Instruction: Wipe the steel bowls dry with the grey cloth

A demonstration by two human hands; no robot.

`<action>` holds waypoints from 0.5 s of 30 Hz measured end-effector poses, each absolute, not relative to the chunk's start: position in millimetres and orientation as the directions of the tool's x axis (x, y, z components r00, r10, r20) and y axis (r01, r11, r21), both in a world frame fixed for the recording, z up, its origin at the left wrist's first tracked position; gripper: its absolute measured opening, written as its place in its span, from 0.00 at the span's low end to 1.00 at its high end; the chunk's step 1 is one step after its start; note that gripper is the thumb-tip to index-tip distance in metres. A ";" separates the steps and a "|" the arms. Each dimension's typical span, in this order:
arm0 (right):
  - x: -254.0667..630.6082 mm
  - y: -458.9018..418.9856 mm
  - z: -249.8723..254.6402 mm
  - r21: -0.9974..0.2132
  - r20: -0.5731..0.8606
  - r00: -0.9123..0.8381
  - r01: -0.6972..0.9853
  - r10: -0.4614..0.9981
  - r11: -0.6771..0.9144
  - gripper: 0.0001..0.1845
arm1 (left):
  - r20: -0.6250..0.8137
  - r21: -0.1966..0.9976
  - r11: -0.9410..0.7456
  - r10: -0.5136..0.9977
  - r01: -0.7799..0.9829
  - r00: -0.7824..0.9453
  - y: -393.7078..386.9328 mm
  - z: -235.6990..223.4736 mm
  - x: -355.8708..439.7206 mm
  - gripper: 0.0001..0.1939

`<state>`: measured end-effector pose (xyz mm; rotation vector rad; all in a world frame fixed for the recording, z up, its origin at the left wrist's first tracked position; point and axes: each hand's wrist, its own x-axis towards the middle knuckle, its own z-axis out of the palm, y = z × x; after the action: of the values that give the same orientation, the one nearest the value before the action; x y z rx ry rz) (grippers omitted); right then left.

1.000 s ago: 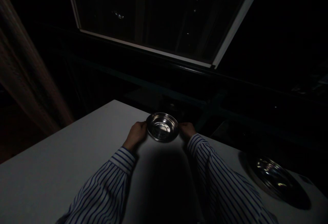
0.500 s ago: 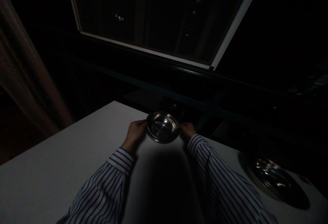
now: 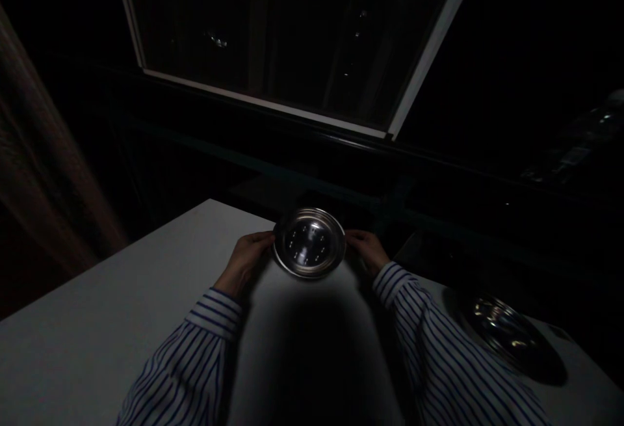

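Observation:
A shiny, round metal dish (image 3: 309, 247) with a raised rim is at the middle of the view, above the far edge of the white table (image 3: 121, 322). Small bright spots form a ring on its inner face; whether they are holes or reflections I cannot tell. My left hand (image 3: 246, 257) pinches the rim on the left side. On the opposite side, my right hand (image 3: 369, 248) grips the rim with its fingertips. Both hands are closed, with the dish between them. The underside of the dish is hidden.
Another larger, round shiny metal piece (image 3: 511, 335) lies on the table at the right, beyond my right sleeve. Behind the table is a dark window with a white frame (image 3: 263, 102). A curtain (image 3: 53, 172) hangs at the left, and a clear bottle (image 3: 580, 146) shows dimly at far right.
The dish looks slightly larger, and its inner face now shows a ring of bright spots. My hands have moved a little apart with it. The camera view has shifted slightly.

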<state>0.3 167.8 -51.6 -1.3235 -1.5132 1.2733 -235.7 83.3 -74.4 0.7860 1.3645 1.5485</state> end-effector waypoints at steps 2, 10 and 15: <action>9.2 164.7 -46.2 -0.970 -0.011 -0.194 0.240 0.981 0.037 0.09 | -0.076 0.981 0.000 0.920 -0.193 -0.385 82.2 -71.2 -233.7 0.15; 48.6 134.5 -16.2 -0.924 0.137 -0.262 0.314 0.955 0.219 0.11 | 0.030 0.999 -0.042 0.949 -0.032 -0.313 72.2 -43.2 -222.4 0.13; 71.5 109.6 -7.5 -0.935 0.066 -0.267 0.321 0.961 0.154 0.15 | 0.078 0.995 -0.061 0.967 0.079 -0.242 66.2 -38.1 -204.2 0.13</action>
<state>71.5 109.6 -7.5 -1.2387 -1.7099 1.1231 -204.2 66.2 -38.1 1.1880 1.4106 1.4099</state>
